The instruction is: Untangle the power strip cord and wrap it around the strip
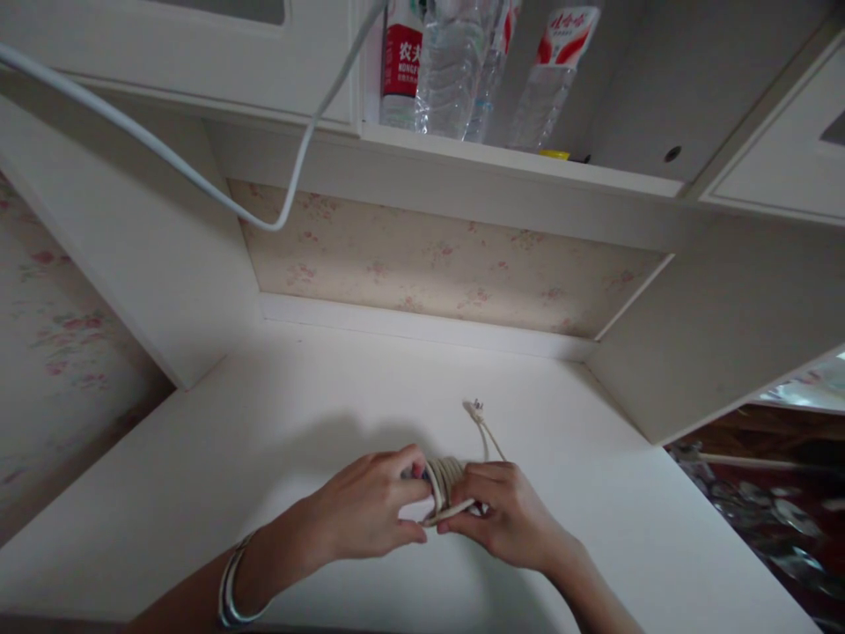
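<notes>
A small bundle of cream cord (445,480) is held between both hands just above the white desk top (277,440). My left hand (370,511) pinches the left side of the bundle with thumb and fingers. My right hand (505,511) grips the right side, fingers curled round the coils. One loose end (476,412) with a knotted tip sticks out beyond the hands and lies on the desk. Silver bangles (231,590) sit on my left wrist.
A white cable (198,180) hangs across the upper left. On the shelf above stand several plastic water bottles (455,66). Floral wallpaper (436,264) backs the desk nook, with white side panels left and right. The desk's right edge drops to a dark cluttered area (759,502).
</notes>
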A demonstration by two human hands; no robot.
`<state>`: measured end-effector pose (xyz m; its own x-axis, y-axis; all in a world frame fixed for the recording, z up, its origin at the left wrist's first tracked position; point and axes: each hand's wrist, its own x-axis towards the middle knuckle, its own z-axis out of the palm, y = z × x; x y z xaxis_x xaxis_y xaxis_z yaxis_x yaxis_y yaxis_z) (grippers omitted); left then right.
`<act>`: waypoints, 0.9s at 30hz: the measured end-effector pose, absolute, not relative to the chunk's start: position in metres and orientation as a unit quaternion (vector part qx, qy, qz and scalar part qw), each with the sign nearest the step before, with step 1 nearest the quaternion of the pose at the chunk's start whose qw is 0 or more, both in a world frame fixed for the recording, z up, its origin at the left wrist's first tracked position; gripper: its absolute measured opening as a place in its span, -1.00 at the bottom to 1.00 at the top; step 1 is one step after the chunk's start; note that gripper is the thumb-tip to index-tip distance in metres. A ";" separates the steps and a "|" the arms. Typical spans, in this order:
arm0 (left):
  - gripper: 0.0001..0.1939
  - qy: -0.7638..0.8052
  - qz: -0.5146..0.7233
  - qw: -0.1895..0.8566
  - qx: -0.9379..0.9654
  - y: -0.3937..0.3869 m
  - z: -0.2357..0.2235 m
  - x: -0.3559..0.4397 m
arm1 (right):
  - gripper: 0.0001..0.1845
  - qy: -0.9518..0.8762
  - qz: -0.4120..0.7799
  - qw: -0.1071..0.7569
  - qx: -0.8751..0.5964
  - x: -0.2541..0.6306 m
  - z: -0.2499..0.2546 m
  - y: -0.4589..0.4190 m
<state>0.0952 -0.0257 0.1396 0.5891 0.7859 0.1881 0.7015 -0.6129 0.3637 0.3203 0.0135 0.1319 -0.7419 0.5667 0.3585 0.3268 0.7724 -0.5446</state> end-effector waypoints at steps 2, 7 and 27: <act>-0.86 0.407 0.154 0.103 0.894 -0.026 0.138 0.097 | -0.77 -0.915 0.229 0.231 -0.240 0.320 0.137 0.017; -0.90 0.331 0.156 0.073 0.928 -0.029 0.133 0.100 | -0.69 -0.933 0.231 0.177 -0.212 0.321 0.151 0.029; -0.76 0.348 0.329 0.062 0.876 -0.050 0.154 0.100 | -0.56 -0.576 0.736 0.208 -0.288 0.300 0.091 0.056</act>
